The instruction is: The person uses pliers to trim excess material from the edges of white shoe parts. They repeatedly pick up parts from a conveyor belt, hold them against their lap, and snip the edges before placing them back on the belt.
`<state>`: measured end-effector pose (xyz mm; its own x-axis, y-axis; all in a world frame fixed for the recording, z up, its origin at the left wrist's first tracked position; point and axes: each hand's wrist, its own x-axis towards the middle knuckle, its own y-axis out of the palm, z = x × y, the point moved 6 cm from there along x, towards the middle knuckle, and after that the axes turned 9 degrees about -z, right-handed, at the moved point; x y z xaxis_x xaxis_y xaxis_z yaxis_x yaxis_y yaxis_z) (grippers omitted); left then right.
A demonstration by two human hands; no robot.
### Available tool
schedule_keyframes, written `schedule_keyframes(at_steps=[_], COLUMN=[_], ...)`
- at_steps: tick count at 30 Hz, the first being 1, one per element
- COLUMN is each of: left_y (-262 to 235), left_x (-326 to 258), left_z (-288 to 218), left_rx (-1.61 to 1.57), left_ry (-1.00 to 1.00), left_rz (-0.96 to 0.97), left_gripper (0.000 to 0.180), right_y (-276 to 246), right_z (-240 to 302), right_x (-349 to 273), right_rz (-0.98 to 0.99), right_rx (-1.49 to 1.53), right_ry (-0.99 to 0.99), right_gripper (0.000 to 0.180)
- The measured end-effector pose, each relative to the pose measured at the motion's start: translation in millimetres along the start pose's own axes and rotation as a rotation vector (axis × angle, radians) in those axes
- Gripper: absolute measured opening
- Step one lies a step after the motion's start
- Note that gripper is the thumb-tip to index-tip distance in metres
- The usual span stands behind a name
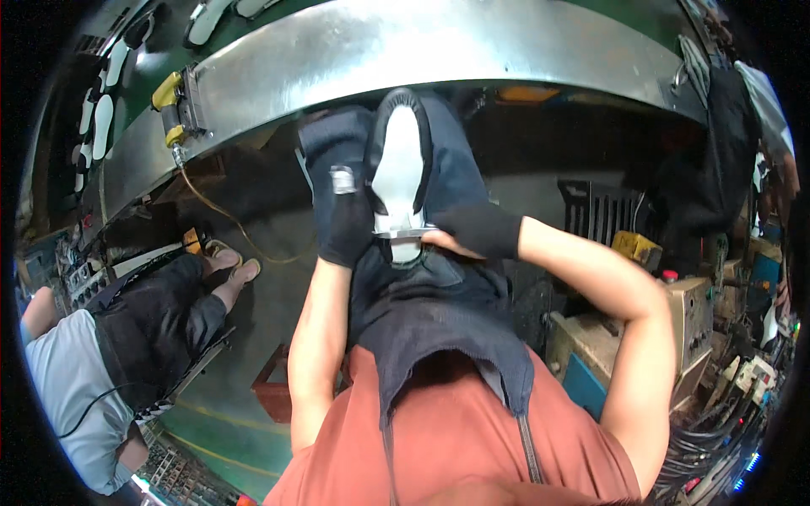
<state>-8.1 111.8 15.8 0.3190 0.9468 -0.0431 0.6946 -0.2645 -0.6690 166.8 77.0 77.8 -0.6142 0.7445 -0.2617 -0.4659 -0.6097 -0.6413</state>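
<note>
A shoe upper [400,160] with a black rim and a pale, sole-like underside lies bottom up along my lap, toe pointing away from me. My left hand [345,228], in a dark covering, presses along its left side near the heel; its fingers are mostly hidden. My right hand [456,242], dark-covered with some bare fingers showing, is closed at the heel end. A thin shiny metal strip [403,233] lies across the shoe there, against the right fingers; what kind of tool it is cannot be made out.
A curved metal bench edge [354,42] runs in front of my knees. A yellow air stapler-like tool [171,105] with a hose rests on it at left. Several shoe pieces lie on a green surface [160,59] beyond. Another person [126,354] sits at left; a machine box [688,312] stands right.
</note>
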Motion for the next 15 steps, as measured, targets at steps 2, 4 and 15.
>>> schedule_keyframes(at_steps=[2, 4, 15], left_y=[-2, 16, 58], left_x=[6, 7, 7], left_z=[-1, 21, 32], left_rx=[-0.412, -0.750, -0.842], left_ry=[-0.283, -0.494, -0.402], left_rz=[-0.057, -0.087, 0.081], left_gripper=[0.045, 0.052, 0.072], right_y=[-9, -31, -56], right_z=[-15, -4, 31], right_x=[-17, -17, -15], right_rz=[0.088, 0.104, -0.599], right_rx=[0.280, 0.309, -0.533], right_ry=[0.275, 0.256, -0.187], right_gripper=[0.054, 0.057, 0.034])
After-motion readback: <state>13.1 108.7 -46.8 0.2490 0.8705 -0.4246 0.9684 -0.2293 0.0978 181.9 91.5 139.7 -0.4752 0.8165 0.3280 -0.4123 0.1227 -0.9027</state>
